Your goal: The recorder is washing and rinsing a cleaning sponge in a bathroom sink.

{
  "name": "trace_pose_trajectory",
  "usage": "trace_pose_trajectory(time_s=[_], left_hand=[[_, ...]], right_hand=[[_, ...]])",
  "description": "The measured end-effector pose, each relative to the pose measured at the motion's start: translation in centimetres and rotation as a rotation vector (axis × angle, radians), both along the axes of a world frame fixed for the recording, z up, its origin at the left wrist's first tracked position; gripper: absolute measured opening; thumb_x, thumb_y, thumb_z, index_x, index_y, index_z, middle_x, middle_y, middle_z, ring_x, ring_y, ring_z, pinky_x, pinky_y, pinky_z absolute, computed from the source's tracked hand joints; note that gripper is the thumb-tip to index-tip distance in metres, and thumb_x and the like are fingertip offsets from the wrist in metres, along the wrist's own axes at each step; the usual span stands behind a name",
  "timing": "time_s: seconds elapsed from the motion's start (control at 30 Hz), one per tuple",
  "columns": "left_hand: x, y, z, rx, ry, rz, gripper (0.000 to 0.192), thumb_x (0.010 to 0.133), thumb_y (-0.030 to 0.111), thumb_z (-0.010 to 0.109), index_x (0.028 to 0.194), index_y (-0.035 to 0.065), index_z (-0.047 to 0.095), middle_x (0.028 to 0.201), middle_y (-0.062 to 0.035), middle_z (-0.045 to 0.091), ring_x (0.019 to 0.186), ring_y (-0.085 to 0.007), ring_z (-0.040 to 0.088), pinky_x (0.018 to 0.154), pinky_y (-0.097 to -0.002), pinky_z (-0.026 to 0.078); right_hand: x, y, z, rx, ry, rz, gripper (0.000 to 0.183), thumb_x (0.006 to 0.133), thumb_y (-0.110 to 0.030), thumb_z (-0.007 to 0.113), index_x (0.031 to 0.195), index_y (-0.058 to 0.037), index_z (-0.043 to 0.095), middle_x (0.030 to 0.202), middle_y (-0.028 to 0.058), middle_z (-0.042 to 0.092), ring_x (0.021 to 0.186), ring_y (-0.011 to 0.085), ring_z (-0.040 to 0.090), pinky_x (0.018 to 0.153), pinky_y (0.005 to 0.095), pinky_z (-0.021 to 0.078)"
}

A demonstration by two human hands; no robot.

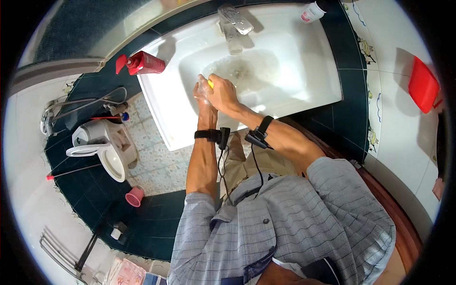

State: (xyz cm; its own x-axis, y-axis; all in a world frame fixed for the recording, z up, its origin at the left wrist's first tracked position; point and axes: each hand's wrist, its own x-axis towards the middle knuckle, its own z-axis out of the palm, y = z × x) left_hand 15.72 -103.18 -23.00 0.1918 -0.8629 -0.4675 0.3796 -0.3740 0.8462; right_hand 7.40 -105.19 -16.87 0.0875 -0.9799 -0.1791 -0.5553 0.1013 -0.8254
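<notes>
My right hand [222,93] is curled around a small yellow object [210,84], of which only a sliver shows; it may be a bar of soap. Pressed against it is my left hand [202,93], which looks wet and soapy. Its fingers are partly covered, so their grip is unclear. Both hands are over the left side of a white rectangular washbasin [302,78]. Shallow, cloudy water [254,67] lies around the drain, below a single-lever faucet [233,30].
A red pump bottle [148,63] stands on the basin's left rim, and a white bottle with a dark cap [313,13] at the back right. Left on the floor are a toilet [117,156] and a pink basket [134,196]. A red dustpan-like item [423,85] hangs on the right wall.
</notes>
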Motion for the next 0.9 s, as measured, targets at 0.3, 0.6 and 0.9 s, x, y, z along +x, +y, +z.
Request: trace_pose_trajectory(time_s=[0.3, 0.6, 0.9], left_hand=[[-3.4, -2.3, 5.1, 0.171, 0.156, 0.151, 0.026, 0.096, 0.02, 0.06, 0.106, -0.0035, 0.055, 0.094, -0.0104, 0.061, 0.085, -0.0186, 0.062, 0.073, -0.0321, 0.055], [-0.1, -0.8, 3.5, 0.213, 0.24, -0.194, 0.027, 0.092, 0.014, 0.065, 0.109, -0.0065, 0.061, 0.105, -0.0158, 0.067, 0.096, -0.0218, 0.066, 0.081, -0.0361, 0.055], [1.4, -0.4, -1.2, 0.163, 0.416, 0.081, 0.042, 0.097, 0.048, 0.052, 0.101, 0.0082, 0.063, 0.084, -0.0045, 0.065, 0.078, -0.0162, 0.065, 0.07, -0.0284, 0.054]], right_hand=[[-8.1, -4.2, -6.4, 0.124, -0.188, 0.04, 0.046, 0.089, -0.045, 0.063, 0.099, -0.0006, 0.066, 0.093, 0.0222, 0.068, 0.089, 0.0327, 0.066, 0.074, 0.0411, 0.0502], [-11.4, -5.7, -2.0, 0.498, -0.611, -0.065, 0.027, 0.082, -0.02, 0.075, 0.096, 0.0018, 0.065, 0.09, 0.0107, 0.065, 0.087, 0.018, 0.062, 0.074, 0.031, 0.0509], [-4.1, -0.6, -2.0, -0.011, -0.555, 0.233, 0.017, 0.084, -0.004, 0.065, 0.101, -0.0027, 0.069, 0.098, 0.0072, 0.069, 0.092, 0.0192, 0.065, 0.077, 0.0322, 0.0532]])
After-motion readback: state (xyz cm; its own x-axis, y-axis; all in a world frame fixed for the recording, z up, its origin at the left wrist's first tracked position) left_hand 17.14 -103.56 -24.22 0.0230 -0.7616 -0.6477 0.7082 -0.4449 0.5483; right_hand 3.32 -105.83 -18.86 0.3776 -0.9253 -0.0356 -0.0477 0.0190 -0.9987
